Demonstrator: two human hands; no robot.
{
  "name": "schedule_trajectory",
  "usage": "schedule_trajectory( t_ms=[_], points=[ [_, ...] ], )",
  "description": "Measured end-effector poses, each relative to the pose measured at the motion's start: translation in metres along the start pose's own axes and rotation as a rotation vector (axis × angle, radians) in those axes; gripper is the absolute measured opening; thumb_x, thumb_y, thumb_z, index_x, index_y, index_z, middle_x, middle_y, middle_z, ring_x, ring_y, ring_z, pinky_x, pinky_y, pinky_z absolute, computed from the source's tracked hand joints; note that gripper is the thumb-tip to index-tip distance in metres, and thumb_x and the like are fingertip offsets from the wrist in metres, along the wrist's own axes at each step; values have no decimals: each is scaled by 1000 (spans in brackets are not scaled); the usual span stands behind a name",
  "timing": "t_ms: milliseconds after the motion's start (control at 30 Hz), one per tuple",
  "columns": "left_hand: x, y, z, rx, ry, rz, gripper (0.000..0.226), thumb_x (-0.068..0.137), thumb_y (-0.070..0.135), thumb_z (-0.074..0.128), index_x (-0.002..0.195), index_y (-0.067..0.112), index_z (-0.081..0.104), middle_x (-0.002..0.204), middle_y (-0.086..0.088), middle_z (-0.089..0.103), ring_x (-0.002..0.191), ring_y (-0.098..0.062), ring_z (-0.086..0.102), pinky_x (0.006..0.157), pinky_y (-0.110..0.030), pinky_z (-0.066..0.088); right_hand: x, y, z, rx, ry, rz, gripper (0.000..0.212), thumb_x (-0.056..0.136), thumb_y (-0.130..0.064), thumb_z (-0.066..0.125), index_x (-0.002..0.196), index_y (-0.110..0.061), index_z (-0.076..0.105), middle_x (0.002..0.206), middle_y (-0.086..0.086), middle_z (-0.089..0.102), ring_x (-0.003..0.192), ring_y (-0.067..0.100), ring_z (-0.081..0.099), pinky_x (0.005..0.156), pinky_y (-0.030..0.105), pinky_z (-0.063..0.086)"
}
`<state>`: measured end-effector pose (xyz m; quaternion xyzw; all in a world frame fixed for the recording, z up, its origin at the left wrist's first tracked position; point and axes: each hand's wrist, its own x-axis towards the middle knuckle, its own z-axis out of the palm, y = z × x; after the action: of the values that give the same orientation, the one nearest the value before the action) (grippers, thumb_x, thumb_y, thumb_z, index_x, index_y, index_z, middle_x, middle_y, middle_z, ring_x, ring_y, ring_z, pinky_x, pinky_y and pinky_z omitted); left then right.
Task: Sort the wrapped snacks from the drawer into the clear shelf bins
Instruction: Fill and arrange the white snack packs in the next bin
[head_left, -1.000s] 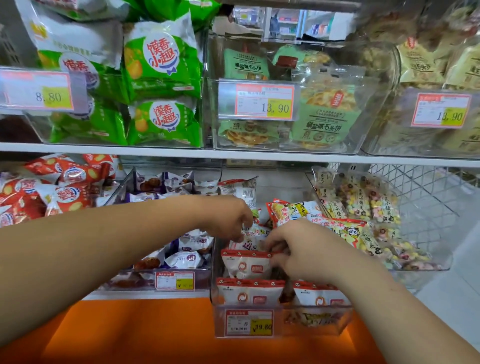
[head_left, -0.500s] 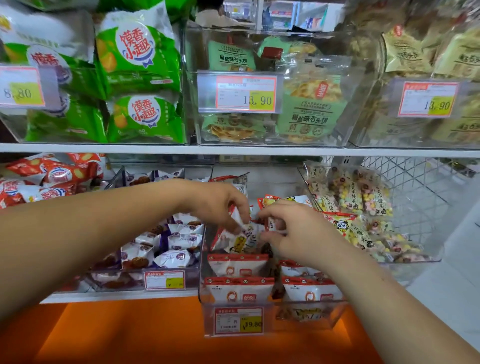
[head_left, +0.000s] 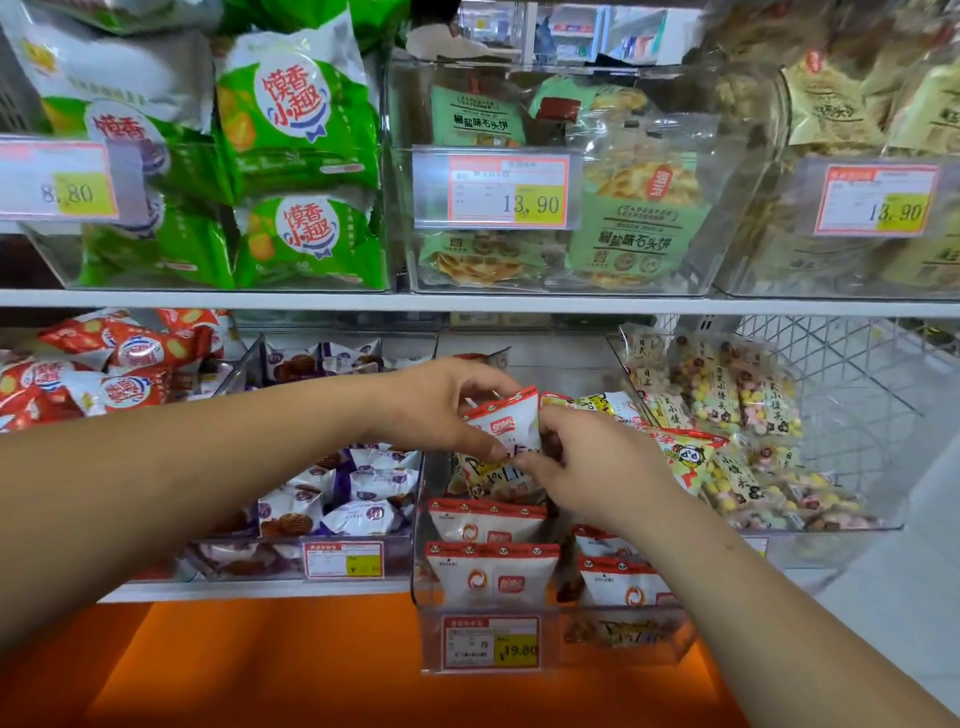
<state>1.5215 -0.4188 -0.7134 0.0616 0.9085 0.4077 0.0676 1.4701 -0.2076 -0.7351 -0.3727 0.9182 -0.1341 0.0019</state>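
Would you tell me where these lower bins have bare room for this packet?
Bare: the back of the middle bin and the right side of the pastel-snack bin. Crowded: the white packets at the middle bin's front and the purple-packet bin.

Shop shelving fills view. White upper shelf board (head_left: 467, 301) runs full width, level. Second white shelf edge (head_left: 249, 590) at lower left. Below it, glossy orange panel (head_left: 234, 675) with pale streaks of reflected light. White wire mesh (head_left: 857, 364) at right, under upper board. Pale floor (head_left: 930, 597) at far right. Through gap at top, more shelving (head_left: 571, 31) well behind, blurred. Light bright, even.
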Motion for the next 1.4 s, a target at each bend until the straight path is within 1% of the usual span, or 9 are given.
schedule_trajectory(
  t_ms=[267,467,533,667,833,1067,1200,1300,1400],
  points=[
    [5,-3,17,611,-78,-20,35,81,42,83,108,32,62,94,13,66,81,-6,61,71,-30,54,6,17,-9,247,149,-23,23,90,-18,69,109,-32,70,97,-16,63,90,13,62,85,37,55],
    [15,9,15,627,-422,-152,39,93,37,71,131,35,64,127,12,64,115,-14,61,100,-39,53,1,15,-9,99,62,-58,22,92,-23,63,108,-36,71,101,-15,70,97,17,64,83,38,56],
    [15,12,15,621,-436,-137,46,94,16,61,136,35,62,120,11,67,110,-16,63,93,-33,56,0,11,-7,81,-28,-64,25,93,-22,61,111,-36,70,96,-14,69,96,19,65,83,36,56],
    [5,6,0,354,-309,-118,47,88,-7,50,117,25,70,106,8,77,97,-4,71,79,-21,57,1,0,-5,-44,-134,-131,25,96,-30,57,117,-38,69,104,-12,70,101,19,63,84,30,51],
    [9,-16,-32,553,133,-85,23,95,11,57,99,30,69,99,15,69,93,-8,66,80,-23,48,9,-7,-16,28,-167,-130,28,97,-24,57,119,-35,70,111,-13,71,98,13,63,88,35,55],
    [28,-23,-19,491,-12,-77,16,95,16,65,97,29,74,89,15,70,79,-6,64,75,-25,52,46,-19,-8,13,-142,-95,23,99,-32,58,120,-36,67,102,-10,66,93,19,61,85,34,54],
    [43,-23,-29,660,197,-136,25,98,34,55,123,36,60,120,4,67,98,-18,66,84,-35,57,61,5,-5,62,-200,-11,21,98,-32,54,115,-32,66,106,-8,71,98,19,64,89,39,56],
    [48,-28,-36,666,130,-269,65,96,51,61,152,32,37,151,-1,49,127,-23,55,102,-35,49,66,16,1,161,-177,7,26,93,-23,53,110,-36,66,96,-15,70,93,12,64,87,40,57],
    [48,-34,-35,623,151,-227,62,92,48,69,146,26,47,142,2,55,123,-21,54,100,-33,47,67,23,6,249,-132,-6,24,92,-19,58,102,-40,62,99,-15,67,94,11,64,87,39,56]
  ],
)
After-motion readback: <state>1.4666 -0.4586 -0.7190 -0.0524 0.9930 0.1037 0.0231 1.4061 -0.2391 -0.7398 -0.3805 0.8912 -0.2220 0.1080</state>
